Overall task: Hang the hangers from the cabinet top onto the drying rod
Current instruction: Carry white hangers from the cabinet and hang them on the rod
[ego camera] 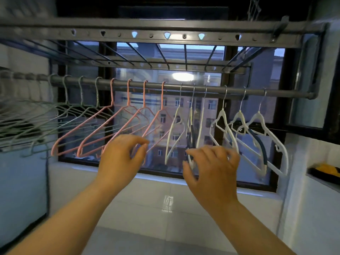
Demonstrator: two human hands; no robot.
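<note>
A grey drying rod (211, 93) runs across the window. On it hang several pale green hangers (81, 100) at the left, several pink hangers (127, 107) in the middle and several white hangers (223, 118) at the right. My left hand (119, 155) is raised below the pink ones, with thumb and forefinger pinched around the lower arm of the rightmost pink hanger (156, 118). My right hand (215, 168) is up beside it with fingers spread and blurred, its fingertips at the bottom ends of the middle white hangers (191, 126). It holds nothing.
A grey slatted drying rack (165, 35) hangs overhead above the rod. The dark-framed window (276, 181) is behind, white tiles below it. A ledge at the right carries a yellow and black object (325, 170). A pale cabinet side (22, 181) stands at the left.
</note>
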